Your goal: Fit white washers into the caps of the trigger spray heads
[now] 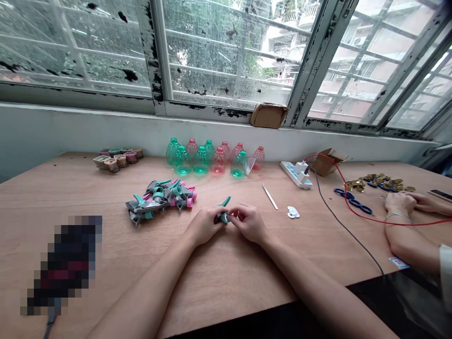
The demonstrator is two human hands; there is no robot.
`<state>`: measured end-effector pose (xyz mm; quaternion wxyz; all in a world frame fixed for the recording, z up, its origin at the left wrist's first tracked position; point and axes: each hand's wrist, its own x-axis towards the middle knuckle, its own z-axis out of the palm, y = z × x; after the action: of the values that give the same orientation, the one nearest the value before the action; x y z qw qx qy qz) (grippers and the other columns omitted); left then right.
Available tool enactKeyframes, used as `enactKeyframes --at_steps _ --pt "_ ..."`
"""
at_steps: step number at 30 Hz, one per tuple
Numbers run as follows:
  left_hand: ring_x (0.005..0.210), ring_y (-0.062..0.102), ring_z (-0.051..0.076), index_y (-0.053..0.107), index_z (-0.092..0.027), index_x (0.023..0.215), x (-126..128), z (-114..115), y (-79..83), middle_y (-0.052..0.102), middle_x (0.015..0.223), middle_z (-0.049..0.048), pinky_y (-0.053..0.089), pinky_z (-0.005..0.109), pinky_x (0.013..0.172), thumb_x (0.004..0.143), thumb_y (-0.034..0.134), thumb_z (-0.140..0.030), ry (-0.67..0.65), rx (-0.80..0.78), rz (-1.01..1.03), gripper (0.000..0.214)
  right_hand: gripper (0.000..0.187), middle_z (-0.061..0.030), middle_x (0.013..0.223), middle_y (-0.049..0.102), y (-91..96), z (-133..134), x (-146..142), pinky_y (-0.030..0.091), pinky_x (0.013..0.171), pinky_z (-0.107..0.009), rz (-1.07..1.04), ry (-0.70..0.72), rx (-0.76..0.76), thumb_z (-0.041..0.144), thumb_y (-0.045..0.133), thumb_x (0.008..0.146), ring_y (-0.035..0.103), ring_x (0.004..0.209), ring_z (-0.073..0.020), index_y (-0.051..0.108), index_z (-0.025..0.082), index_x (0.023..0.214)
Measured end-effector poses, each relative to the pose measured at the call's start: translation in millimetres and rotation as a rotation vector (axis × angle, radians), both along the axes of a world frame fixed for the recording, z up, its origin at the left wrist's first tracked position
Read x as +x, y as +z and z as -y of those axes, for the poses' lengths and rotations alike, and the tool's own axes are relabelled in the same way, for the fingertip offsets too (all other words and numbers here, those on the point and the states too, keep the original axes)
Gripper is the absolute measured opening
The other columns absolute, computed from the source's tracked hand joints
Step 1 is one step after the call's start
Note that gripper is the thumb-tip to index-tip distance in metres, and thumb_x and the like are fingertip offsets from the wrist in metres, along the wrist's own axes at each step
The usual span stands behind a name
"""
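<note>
My left hand (207,225) is closed around a spray bottle's trigger head (224,217), its teal lever and round collar showing between my hands. With fingers pinched together, my right hand (248,223) touches the collar, where something white shows; whatever the fingertips hold is too small to make out. To the left lies a pile of grey, teal and pink trigger heads (158,198). Several small white discs (293,212) rest on the table to the right, near white tweezers (270,197).
Green and pink transparent bottles (200,161) stand along the wall. A power strip (295,175) with red and dark cables is at the right. Another person's hands (400,205) are near brass-coloured parts and blue-handled scissors (353,201). A pixelated dark object (65,263) lies left.
</note>
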<state>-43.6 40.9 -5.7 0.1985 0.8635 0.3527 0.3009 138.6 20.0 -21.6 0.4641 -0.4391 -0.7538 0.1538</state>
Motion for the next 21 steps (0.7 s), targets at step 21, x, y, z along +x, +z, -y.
enactKeyframes --at_steps 21 --pt "0.084 0.062 0.017 0.068 -0.022 0.101 0.6 2.1 0.5 0.070 0.091 0.0016 0.046 0.024 0.076 0.075 0.061 -0.011 -0.016 0.043 -0.016 0.029 0.011 -0.0008 0.069 0.063 0.2 1.8 0.9 0.041 0.058 -0.024 0.118 -0.014 0.043 0.029 0.066 0.082 0.052 0.056 -0.0111 0.075 0.023 0.083"
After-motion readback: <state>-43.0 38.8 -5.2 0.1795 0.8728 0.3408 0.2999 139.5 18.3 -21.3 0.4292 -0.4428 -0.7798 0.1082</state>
